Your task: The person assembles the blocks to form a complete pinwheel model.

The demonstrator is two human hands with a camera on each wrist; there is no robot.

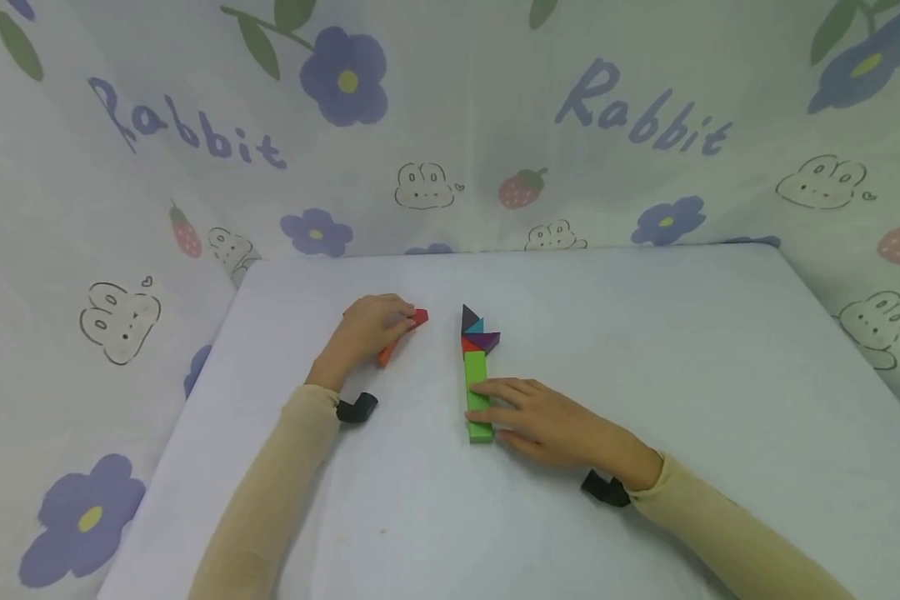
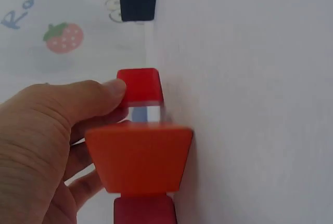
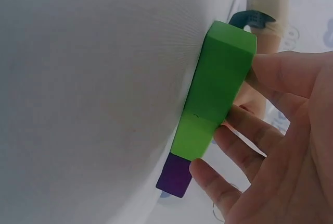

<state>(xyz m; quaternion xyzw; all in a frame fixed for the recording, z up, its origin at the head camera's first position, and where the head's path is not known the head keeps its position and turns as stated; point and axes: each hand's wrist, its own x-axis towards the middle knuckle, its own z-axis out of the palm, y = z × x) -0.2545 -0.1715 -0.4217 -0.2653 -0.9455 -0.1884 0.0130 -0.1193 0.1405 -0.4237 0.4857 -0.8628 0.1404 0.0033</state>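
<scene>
We'd got the green strip [image 1: 477,371] up against the multicoloured cluster [image 1: 486,340], right hand [image 1: 547,422] resting loosely on it. Left of the strip, our left hand [image 1: 375,323] pinched a red block [image 2: 140,86]; that and the orange piece [image 2: 140,161] weren't added yet.

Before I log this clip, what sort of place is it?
Likely a makeshift tabletop recording space: a white table, printed cloth behind it, and a black device at each wrist.

Purple txt "Rabbit" [image 1: 182,123] printed 2x on bkgd cloth [image 1: 468,100].
</scene>
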